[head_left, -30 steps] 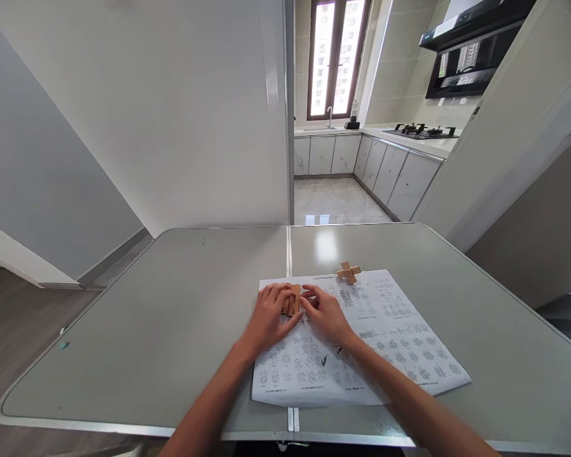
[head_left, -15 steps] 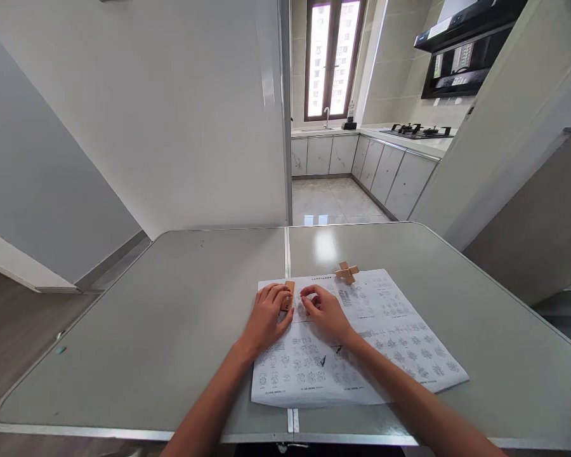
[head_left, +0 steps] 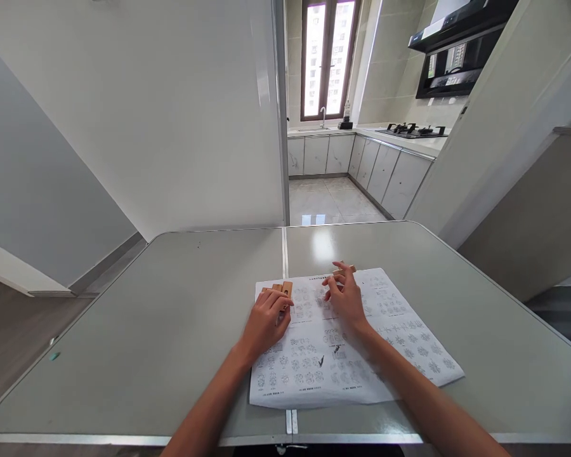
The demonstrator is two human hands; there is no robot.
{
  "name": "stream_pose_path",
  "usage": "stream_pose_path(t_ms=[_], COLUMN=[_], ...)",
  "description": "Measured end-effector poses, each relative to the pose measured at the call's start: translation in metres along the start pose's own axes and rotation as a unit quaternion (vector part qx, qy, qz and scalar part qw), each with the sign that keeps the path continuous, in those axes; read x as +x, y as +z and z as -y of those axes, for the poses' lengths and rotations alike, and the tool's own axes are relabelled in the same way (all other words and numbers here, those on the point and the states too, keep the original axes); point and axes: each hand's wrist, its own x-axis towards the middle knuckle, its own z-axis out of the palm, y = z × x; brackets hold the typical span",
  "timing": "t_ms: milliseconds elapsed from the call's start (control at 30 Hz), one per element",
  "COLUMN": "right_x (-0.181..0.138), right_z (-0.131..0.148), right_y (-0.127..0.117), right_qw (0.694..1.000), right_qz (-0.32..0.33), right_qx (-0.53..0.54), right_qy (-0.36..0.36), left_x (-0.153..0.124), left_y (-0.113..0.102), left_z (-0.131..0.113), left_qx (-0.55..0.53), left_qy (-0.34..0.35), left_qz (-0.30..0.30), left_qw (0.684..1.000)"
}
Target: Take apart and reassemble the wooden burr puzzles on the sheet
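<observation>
A printed instruction sheet (head_left: 385,343) lies on a grey folding table (head_left: 171,317). My left hand (head_left: 265,322) rests on the sheet's upper left corner, fingers curled over several flat wooden puzzle pieces (head_left: 282,290). My right hand (head_left: 346,297) reaches to the sheet's top edge, its fingertips pinched at a wooden cross-shaped puzzle (head_left: 346,270), which it mostly hides. Whether the cross is lifted or only touched cannot be told.
The table has a metal seam (head_left: 283,254) down its middle and a metal rim. A white wall stands behind on the left. A kitchen with counter (head_left: 409,143), stove and window opens behind on the right.
My right hand left the wooden pieces near my left hand and moved up and right to the wooden cross. My left hand stays on the pieces.
</observation>
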Motion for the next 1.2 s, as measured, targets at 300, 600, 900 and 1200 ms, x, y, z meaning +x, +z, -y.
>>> stream_pose_path(t_ms=[300,600,900,1200], right_x=[0.008,0.012,0.006,-0.011], right_z=[-0.011,-0.013,0.002,0.032], right_y=[-0.006,-0.009,-0.005,0.005], right_qw=[0.999,0.998,1.000,0.940], right_qz=[0.010,0.007,0.024,0.260], right_qx=[0.010,-0.025,-0.012,0.206], right_qy=[0.044,0.060,0.015,0.080], left_x=[-0.001,-0.001,-0.001,0.005], left_y=[-0.002,-0.002,-0.002,-0.008], left_z=[0.001,0.000,-0.001,-0.008], left_qx=[-0.013,-0.018,-0.028,-0.135], left_qy=[-0.024,-0.017,-0.027,-0.155], left_qz=[0.027,0.030,0.023,-0.041], left_qw=[0.999,0.999,0.999,0.978])
